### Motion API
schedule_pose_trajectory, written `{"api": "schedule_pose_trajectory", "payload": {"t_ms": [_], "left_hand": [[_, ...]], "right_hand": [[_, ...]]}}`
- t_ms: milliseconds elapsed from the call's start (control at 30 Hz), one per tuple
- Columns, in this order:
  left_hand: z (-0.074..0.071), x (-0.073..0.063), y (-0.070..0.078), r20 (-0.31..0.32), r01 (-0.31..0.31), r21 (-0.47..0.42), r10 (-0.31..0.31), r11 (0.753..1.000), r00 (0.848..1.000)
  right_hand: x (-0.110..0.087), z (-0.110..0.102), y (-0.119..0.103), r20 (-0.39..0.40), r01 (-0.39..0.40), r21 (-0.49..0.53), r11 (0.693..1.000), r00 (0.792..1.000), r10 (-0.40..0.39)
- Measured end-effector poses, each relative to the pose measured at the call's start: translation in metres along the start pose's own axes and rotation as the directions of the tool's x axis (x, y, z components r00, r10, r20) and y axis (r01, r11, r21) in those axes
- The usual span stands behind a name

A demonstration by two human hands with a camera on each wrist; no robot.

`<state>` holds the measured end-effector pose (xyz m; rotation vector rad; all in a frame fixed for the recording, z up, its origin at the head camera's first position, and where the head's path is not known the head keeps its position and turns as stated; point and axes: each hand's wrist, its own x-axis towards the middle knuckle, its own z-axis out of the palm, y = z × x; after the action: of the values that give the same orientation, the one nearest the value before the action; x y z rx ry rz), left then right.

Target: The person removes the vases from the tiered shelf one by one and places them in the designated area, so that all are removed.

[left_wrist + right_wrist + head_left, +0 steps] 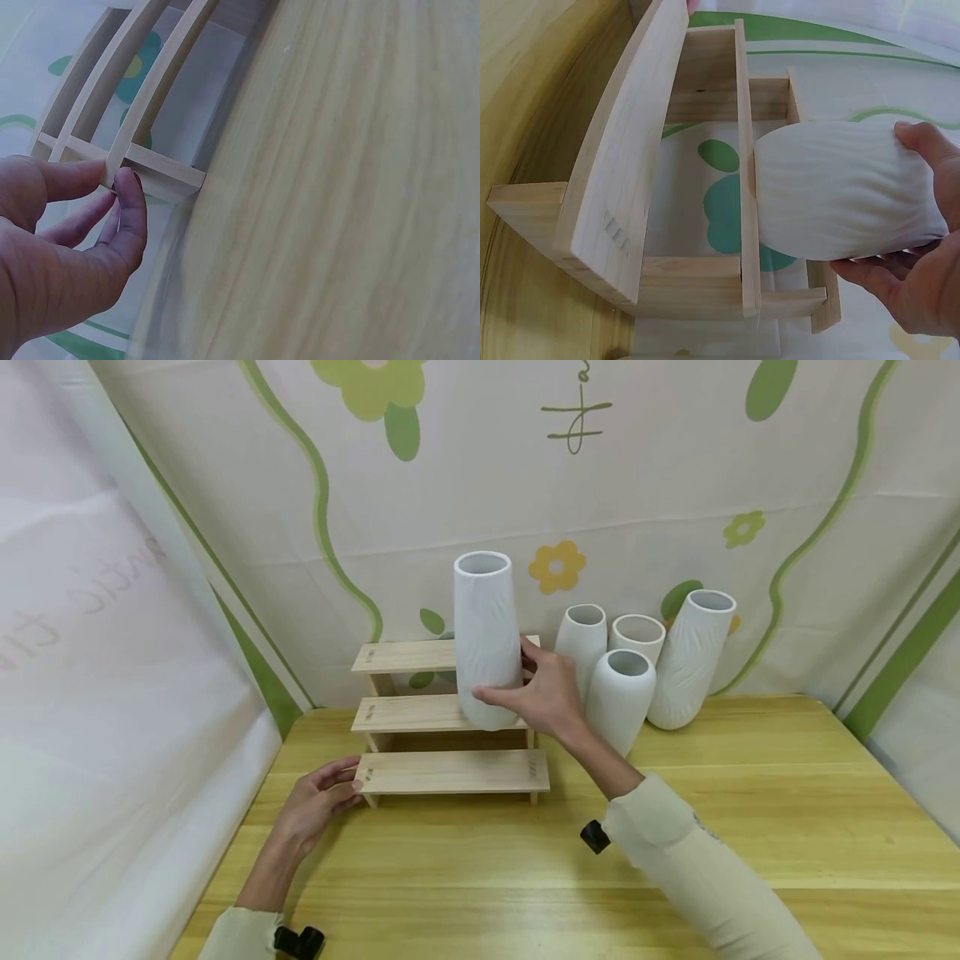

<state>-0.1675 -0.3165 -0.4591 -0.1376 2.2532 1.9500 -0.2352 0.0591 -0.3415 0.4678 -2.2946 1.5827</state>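
Observation:
A tall white vase with a carved pattern stands about upright in my right hand, which grips its lower part with thumb in front. Its base is at the middle step of a three-tier wooden stand. The right wrist view shows the vase's base right against that board; whether its weight rests there I cannot tell. My left hand pinches the left end of the lowest step. In the left wrist view, thumb and forefinger meet at the board's corner.
Several white vases stand close together right of the stand, just beyond my right forearm. The rightmost, a tall one, leans to the right. A printed cloth hangs behind the wooden table, and another sheet at left.

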Motion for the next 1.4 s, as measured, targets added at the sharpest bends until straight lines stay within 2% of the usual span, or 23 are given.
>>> {"api": "schedule_pose_trajectory", "payload": {"t_ms": [267, 633, 867, 1400], "left_hand": [[0.000, 0.000, 0.001, -0.004, 0.004, 0.001, -0.004, 1.000, 1.000], [0.000, -0.001, 0.002, 0.005, 0.009, -0.018, -0.009, 1.000, 1.000], [0.000, 0.000, 0.001, 0.004, 0.012, -0.010, -0.012, 1.000, 1.000], [-0.001, 0.000, -0.001, 0.008, 0.001, -0.006, -0.001, 1.000, 1.000]], "right_hand": [[-0.008, -0.014, 0.000, -0.009, -0.021, 0.020, 1.000, 1.000, 0.021], [-0.021, -0.030, 0.000, -0.029, -0.054, -0.038, 0.998, 0.998, 0.053], [-0.028, -0.039, 0.000, -0.033, -0.040, -0.001, 0.999, 0.999, 0.040], [-0.049, -0.052, 0.001, -0.078, -0.016, -0.047, 0.999, 0.997, 0.012]]}}
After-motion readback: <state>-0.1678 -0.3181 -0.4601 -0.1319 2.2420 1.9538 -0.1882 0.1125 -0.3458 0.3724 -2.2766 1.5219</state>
